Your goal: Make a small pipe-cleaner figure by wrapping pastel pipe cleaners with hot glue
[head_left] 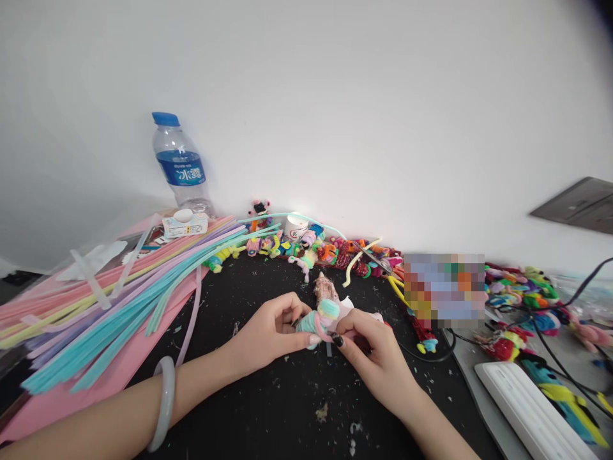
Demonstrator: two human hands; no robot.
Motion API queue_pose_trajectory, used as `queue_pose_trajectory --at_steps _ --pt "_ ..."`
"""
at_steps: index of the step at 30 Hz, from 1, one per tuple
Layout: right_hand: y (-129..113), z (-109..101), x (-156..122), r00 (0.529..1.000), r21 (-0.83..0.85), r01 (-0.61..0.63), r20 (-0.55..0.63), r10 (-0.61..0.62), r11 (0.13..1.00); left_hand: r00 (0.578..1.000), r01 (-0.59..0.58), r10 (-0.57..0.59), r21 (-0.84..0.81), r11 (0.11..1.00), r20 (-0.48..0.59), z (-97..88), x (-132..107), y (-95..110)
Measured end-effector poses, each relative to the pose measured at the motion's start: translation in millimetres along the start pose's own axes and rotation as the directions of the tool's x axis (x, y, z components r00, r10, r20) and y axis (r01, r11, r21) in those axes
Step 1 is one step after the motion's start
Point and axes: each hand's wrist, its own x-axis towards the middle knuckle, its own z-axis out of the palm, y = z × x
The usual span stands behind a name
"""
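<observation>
A small pipe-cleaner figure [311,321] in mint, yellow and pink is held above the black table [268,409]. My left hand [271,332] is closed around its left side, the thumb on its lower part and the fingers behind. From the right, my right hand [376,354] pinches at the figure's lower right edge, where a pink strand shows. The curled fingers hide part of that grip. Just behind the figure sits a brownish, rough-surfaced object [325,287] whose kind I cannot make out, with something white beside it.
Pastel pipe cleaners [134,306] lie fanned over pink sheets at left. A water bottle [179,160] leans against the wall. Colourful pipe-cleaner figures and a paper cup [295,227] line the back. At right are a white power strip [527,409], dark cables and more figures.
</observation>
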Motion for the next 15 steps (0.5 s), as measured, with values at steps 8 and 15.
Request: queue_pose_trajectory --at_steps 8,15 --pt "-0.1 -3.7 3.0 0.997 0.048 0.053 -0.05 -0.051 0.997 0.997 0.04 -0.03 -0.132 0.99 0.073 0.2 -1.1 -0.2" --pt "5.2 -5.2 5.3 0.997 0.184 -0.081 0.0 0.082 0.979 0.994 -0.05 0.045 0.045 0.998 0.095 2.2 -6.8 3.0"
